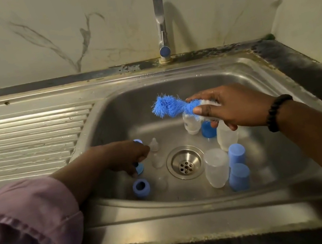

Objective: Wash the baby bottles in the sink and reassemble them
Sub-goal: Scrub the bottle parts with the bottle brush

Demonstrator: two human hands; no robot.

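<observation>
Bottle parts are scattered across the floor of a steel sink (234, 78), around the drain (185, 162). A blue bottle brush (171, 107) is held by the right hand (237, 106) above the far right part of the basin: the pale handle is gripped by thumb and curled fingers, and the bristles point left. A dark beaded bracelet (278, 113) is worn on that wrist.

The left hand (127, 155) is lowered into the left part of the basin, its fingers curled down onto a blue ring (140, 168); whether the ring is actually gripped cannot be told. A small blue piece (137, 141) is seen at the far edge of that hand. Just right of the hand two clear teats (154, 144) stand one in front of the other. Nearer, a second blue ring (141, 187) lies on its side, with a third clear teat (162, 183) beside it.

Under the right hand, a clear bottle (191, 125) stands upright, a blue cap (208, 129) is just right of it, and a second clear bottle (227, 136) is partly hidden by the fingers. Near right of the drain, a frosted clear cup (216, 168) stands mouth down, beside two blue caps (238, 166) touching each other.

A tap (160, 20) rises at the far edge. A ribbed draining board (25, 141) lies to the left. A lilac sleeve (24, 232) is rolled up on the left arm.
</observation>
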